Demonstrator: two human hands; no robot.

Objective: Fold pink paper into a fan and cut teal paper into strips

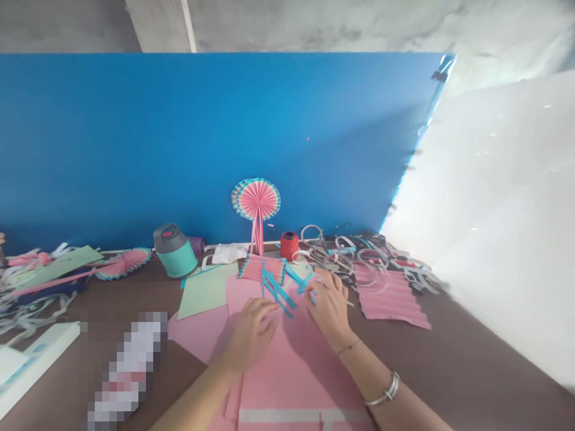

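Note:
My left hand [252, 329] rests on a pink paper sheet [287, 377], its fingers curled toward a pile of blue paper strips [278, 288]. My right hand [329, 302] sits just right of the pile with fingertips pinched on one blue strip. A folded pink accordion piece with blue edge [260, 267] lies just behind the strips. Bracelets circle my right wrist.
A pink paper fan [256, 200] stands against the blue board [179, 143]. Nearby lie a teal bottle [175, 251], red thread spool [289, 244], green paper [204, 293], pleated pink paper [390, 299], tape rings [341, 257], another fan [123, 262] and a white box [31, 359].

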